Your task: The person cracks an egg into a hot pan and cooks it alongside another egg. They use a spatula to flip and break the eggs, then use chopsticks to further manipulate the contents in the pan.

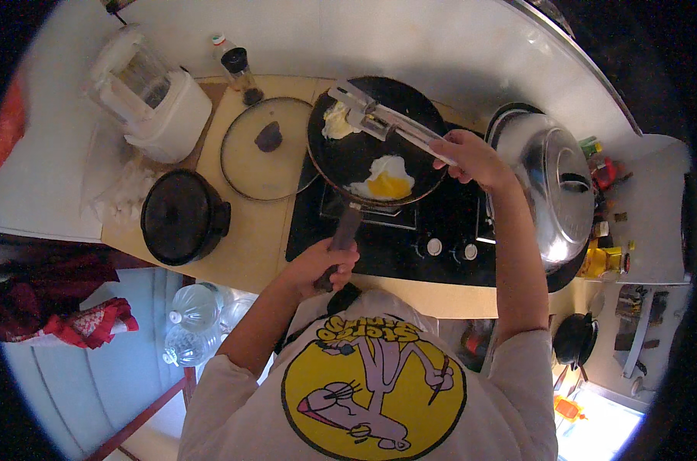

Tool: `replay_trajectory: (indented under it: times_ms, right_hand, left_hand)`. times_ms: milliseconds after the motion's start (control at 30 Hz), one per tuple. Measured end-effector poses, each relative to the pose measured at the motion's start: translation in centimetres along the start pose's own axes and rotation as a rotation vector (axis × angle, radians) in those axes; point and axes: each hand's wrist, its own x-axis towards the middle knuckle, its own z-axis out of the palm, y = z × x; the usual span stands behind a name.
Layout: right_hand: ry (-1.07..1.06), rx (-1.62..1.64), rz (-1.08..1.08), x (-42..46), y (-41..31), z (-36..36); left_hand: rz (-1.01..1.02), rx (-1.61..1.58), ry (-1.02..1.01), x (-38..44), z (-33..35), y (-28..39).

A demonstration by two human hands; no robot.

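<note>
My left hand grips the dark handle of a black frying pan at the front of the cooktop. Two fried eggs lie apart in the pan. One egg, its yolk yellow and spread, is near the front rim; the other, a paler egg, lies at the left. My right hand holds a pair of metal tongs from the right side. Their broad end reaches across the pan over the paler egg and partly hides it; whether they touch it, I cannot tell.
A glass lid rests left of the pan, beside a lidded black pot. Behind stand a white appliance and a bottle. A large domed metal lid covers the cooktop's right side. Bottles stand beyond it.
</note>
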Motion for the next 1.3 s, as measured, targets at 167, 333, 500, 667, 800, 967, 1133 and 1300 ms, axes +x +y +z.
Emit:
replay_trajectory:
  times_ms: [167,333,500,667,800,967,1133,1300]
  right_hand:
    - [-0.04,-0.013,-0.009,1.1,0.4,-0.6]
    - [-0.052,0.014,-0.005,1.5,-0.3,-0.1]
    - [-0.079,-0.012,-0.037,1.9,-0.4,-0.2]
    - [-0.096,-0.009,-0.051,2.0,-0.4,-0.3]
    - [-0.092,0.019,-0.056,2.1,-1.0,-0.2]
    - [-0.131,0.016,-0.163,3.1,-1.2,-0.5]
    - [-0.18,0.116,-0.18,3.8,-1.1,-1.2]
    - [-0.102,0.088,-0.09,3.9,-2.3,-0.9]
  left_hand:
    - [-0.007,0.011,0.008,0.1,0.0,0.1]
    - [-0.025,0.016,0.016,0.2,-0.3,-0.1]
    - [-0.03,0.016,-0.012,0.7,0.2,-1.1]
    - [0.023,0.002,-0.018,1.0,0.6,-1.7]
    - [0.036,-0.05,0.003,0.8,2.2,0.1]
    - [0.036,0.023,-0.088,1.8,1.7,2.9]
    - [0.032,-0.053,-0.098,1.6,1.6,3.8]
    - [-0.003,0.075,-0.045,1.7,2.4,4.8]
